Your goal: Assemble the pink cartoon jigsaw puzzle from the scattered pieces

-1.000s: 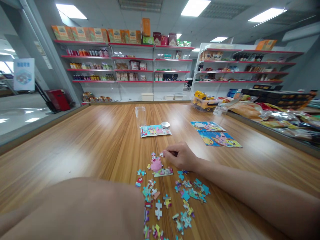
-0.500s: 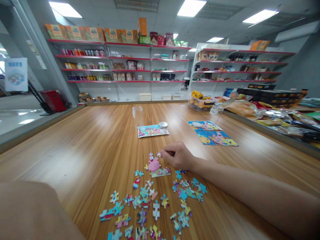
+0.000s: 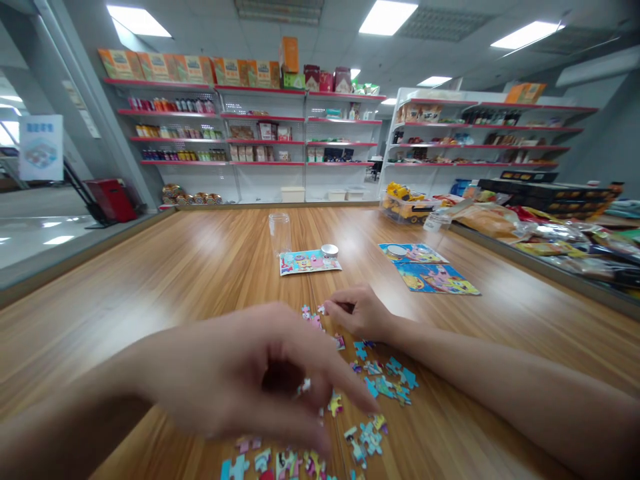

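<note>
My right hand (image 3: 361, 312) rests on the wooden table, thumb and forefinger pinched on a small jigsaw puzzle piece (image 3: 321, 309). Just left of it lies a joined pink part of the puzzle (image 3: 315, 321), mostly covered by my other hand. My left hand (image 3: 235, 373) hovers over the loose pieces, blurred, with thumb and forefinger apart and nothing seen between them. Loose pieces (image 3: 385, 385) lie to the right below my right wrist, and more pieces (image 3: 370, 440) are nearer to me. Several others are hidden beneath my left hand.
Beyond the hands lies a printed picture card (image 3: 303, 264) with a white lid (image 3: 329, 251) on it. A clear jar (image 3: 280, 233) stands behind. Two blue picture cards (image 3: 435, 279) lie to the right. A bin of yellow toy vehicles (image 3: 407, 208) and packaged snacks (image 3: 560, 230) are farther right.
My left hand has swung in from the lower left and now covers much of the puzzle and pieces. My right hand keeps its pinch in nearly the same place. The view has shifted slightly.
</note>
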A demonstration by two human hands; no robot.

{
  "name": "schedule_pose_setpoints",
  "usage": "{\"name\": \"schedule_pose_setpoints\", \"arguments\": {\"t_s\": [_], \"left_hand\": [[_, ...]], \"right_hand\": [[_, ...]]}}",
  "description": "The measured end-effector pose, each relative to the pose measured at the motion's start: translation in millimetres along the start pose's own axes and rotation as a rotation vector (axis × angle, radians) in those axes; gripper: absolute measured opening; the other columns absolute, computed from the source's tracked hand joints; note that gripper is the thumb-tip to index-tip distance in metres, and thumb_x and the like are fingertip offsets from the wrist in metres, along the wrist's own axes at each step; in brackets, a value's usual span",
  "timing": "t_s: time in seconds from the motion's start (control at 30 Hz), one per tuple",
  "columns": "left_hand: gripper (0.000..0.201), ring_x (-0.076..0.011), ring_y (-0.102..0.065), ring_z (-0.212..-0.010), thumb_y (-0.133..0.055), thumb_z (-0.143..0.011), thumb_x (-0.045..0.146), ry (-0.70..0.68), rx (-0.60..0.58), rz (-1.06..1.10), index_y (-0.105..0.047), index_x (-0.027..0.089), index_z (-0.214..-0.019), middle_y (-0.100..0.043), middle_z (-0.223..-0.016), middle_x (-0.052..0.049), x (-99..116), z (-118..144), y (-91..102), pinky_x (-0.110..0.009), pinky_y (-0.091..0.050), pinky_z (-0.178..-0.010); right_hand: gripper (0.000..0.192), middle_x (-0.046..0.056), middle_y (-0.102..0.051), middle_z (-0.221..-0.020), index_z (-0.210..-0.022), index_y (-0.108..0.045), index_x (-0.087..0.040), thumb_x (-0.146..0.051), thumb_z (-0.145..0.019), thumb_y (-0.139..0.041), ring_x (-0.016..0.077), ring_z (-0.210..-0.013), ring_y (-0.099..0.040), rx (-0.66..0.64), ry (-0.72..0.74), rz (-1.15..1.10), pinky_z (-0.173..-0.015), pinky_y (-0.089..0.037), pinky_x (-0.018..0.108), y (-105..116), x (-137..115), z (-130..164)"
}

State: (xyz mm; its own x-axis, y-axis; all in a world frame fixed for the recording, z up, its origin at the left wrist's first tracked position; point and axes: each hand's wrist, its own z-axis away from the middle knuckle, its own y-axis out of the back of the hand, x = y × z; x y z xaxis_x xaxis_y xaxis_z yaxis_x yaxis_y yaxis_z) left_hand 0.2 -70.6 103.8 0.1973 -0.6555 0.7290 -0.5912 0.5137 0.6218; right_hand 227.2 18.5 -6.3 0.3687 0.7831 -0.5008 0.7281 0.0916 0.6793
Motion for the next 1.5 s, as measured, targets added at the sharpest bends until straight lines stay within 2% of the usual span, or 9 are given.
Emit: {"name": "schedule_pose_setpoints", "arguments": {"t_s": [0.17, 0.3, 0.4, 0.53, 0.73, 1.0, 1.23, 1.33, 1.5], "left_hand": [[0.025, -0.0091, -0.052, -0.048, -0.054, -0.096, 0.028, 0.121, 0.397, -0.023, -0.072, 0.011, -0.092, -0.062, -0.063, -0.002, -107, -10, -2.5, -0.019, -0.044, -0.046], [0.02, -0.023, -0.06, -0.107, -0.059, -0.093, 0.026, -0.043, 0.405, -0.294, -0.071, 0.019, -0.108, -0.067, -0.111, -0.011, -152, -1, -8.7, -0.043, -0.048, -0.097], [0.034, -0.0258, -0.044, -0.132, -0.06, -0.094, 0.023, -0.116, 0.281, -0.306, -0.061, 0.024, -0.128, -0.05, -0.141, -0.011, -150, 1, -12.0, -0.05, -0.036, -0.111], [0.028, -0.0264, -0.043, -0.133, -0.059, -0.095, 0.019, -0.155, 0.211, -0.35, -0.065, 0.023, -0.122, -0.055, -0.137, -0.011, -150, -1, -14.9, -0.051, -0.036, -0.111], [0.03, -0.0248, -0.048, -0.128, -0.055, -0.096, 0.018, -0.179, 0.126, -0.425, -0.062, 0.023, -0.124, -0.058, -0.133, -0.009, -151, 0, -16.1, -0.049, -0.035, -0.112], [0.031, -0.0226, -0.054, -0.103, -0.044, -0.097, 0.014, -0.177, 0.204, -0.409, -0.061, 0.02, -0.122, -0.057, -0.109, -0.011, -133, 2, -15.9, -0.039, -0.048, -0.091], [0.022, -0.0245, -0.052, -0.104, -0.062, -0.089, 0.02, -0.133, 0.11, -0.387, -0.066, 0.02, -0.11, -0.057, -0.108, -0.009, -131, 3, -13.8, -0.039, -0.047, -0.092], [0.019, -0.0246, -0.051, -0.107, -0.062, -0.089, 0.02, -0.113, 0.101, -0.38, -0.068, 0.021, -0.107, -0.056, -0.111, -0.009, -131, 3, -13.6, -0.04, -0.045, -0.095], [0.018, -0.0254, -0.052, -0.109, -0.059, -0.091, 0.02, -0.112, 0.099, -0.39, -0.068, 0.021, -0.106, -0.057, -0.114, -0.009, -130, 2, -13.7, -0.042, -0.044, -0.097]], "right_hand": [[0.043, -0.007, -0.025, -0.049, -0.052, -0.032, -0.018, -0.026, -0.09, -0.048, 0.0066, -0.045, -0.024, -0.01, 0.002, 0.022, -0.046, -0.02, 0.024, -1, 2, 0], [0.04, -0.006, -0.031, -0.047, -0.052, -0.039, -0.018, -0.023, -0.09, -0.049, 0.0071, -0.043, -0.029, 0.003, 0.157, 0.086, -0.045, -0.022, 0.025, 4, -3, 1], [0.024, -0.004, -0.048, -0.05, -0.067, -0.06, -0.018, -0.021, -0.089, -0.052, 0.0091, -0.046, -0.041, -0.117, 0.439, 0.119, -0.047, -0.026, 0.026, 5, -24, 7], [0.017, -0.005, -0.058, -0.055, -0.093, -0.07, -0.02, -0.03, -0.088, -0.059, 0.0093, -0.047, -0.046, -0.344, 0.616, -0.005, -0.044, -0.026, 0.026, -4, -62, 21], [0.021, -0.008, -0.057, -0.052, -0.094, -0.073, -0.022, -0.026, -0.074, -0.074, 0.0102, -0.047, -0.046, -0.501, 0.621, 0.078, -0.041, -0.022, 0.027, -12, -79, 29], [0.019, -0.004, -0.064, -0.057, -0.081, -0.071, -0.018, -0.033, -0.088, -0.062, 0.0086, -0.05, -0.055, -0.396, 0.558, -0.069, -0.043, -0.031, 0.022, -16, -69, 29], [0.028, -0.004, -0.048, -0.047, -0.062, -0.065, -0.015, -0.024, -0.087, -0.057, 0.008, -0.043, -0.039, 0.022, 0.015, 0.037, -0.044, -0.027, 0.022, -10, -25, 6], [0.016, -0.004, -0.047, -0.049, -0.073, -0.072, -0.015, -0.023, -0.082, -0.063, 0.0088, -0.045, -0.04, 0.002, -0.243, 0.061, -0.045, -0.025, 0.021, -8, -4, -1], [0.017, -0.005, -0.05, -0.051, -0.085, -0.075, -0.018, -0.016, -0.078, -0.06, 0.01, -0.047, -0.044, -0.086, -0.305, 0.097, -0.048, -0.028, 0.021, -9, 2, -3]]}}
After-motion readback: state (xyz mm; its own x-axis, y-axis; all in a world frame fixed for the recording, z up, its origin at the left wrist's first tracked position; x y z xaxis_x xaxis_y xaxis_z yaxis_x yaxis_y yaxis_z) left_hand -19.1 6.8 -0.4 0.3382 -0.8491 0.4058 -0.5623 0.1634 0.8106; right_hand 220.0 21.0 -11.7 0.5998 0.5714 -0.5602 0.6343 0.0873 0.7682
